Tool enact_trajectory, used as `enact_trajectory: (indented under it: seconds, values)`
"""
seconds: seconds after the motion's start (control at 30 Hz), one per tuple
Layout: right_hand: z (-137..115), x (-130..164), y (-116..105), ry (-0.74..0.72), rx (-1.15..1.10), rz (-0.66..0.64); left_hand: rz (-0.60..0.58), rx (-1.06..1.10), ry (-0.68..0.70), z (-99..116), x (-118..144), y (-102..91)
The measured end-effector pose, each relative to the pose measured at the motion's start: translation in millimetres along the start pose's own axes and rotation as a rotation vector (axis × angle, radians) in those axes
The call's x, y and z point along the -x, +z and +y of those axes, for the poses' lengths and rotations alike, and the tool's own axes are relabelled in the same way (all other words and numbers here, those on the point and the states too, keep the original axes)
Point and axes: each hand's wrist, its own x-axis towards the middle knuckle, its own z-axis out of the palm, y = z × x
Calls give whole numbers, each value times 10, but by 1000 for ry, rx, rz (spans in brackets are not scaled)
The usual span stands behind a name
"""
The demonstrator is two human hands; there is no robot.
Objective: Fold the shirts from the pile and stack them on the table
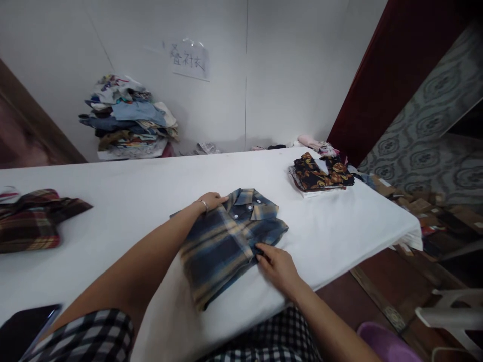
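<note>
A blue, black and tan plaid shirt [215,246] lies partly folded on the white-covered table, its collar and buttons facing up and pointing away from me. My left hand [213,201], with a bracelet at the wrist, grips the shirt at the shoulder beside the collar; its fingertips are partly hidden. Lower down on the right side, my right hand [277,264] pinches the shirt's edge between thumb and fingers. The folded lower part of the shirt hangs toward me at a slant.
Folded shirts [322,173] are stacked at the table's right, a dark floral one on top. At left lies a red plaid garment [33,221]; a dark flat device [28,329] sits near me. A tall clothes pile [132,118] stands behind the white table [339,236]. A paper sign [190,60] hangs above.
</note>
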Motion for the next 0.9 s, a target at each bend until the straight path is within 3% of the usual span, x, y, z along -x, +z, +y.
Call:
enact_trajectory:
  seconds: [0.17,0.27,0.37,0.5,0.63,0.77,0.9]
  values:
    - [-61,268,-55,263,-550,-78,-46,72,-31,-243,63,-171]
    - [-220,344,-66,458,-792,-167,-69,112,-48,-299,124,-110]
    - [-371,292,7,522,-942,-194,-72,158,-75,-257,186,-19]
    - [-475,162,191,487,-1056,-107,-59,213,-130,-291,314,-40]
    - [-513,108,264,379,-1099,-54,-45,272,-199,-549,550,-99]
    - [-483,164,132,467,-1031,-19,-72,307,-274,-819,837,-41]
    - [-469,231,-48,594,-970,44,-78,369,-319,-948,968,-18]
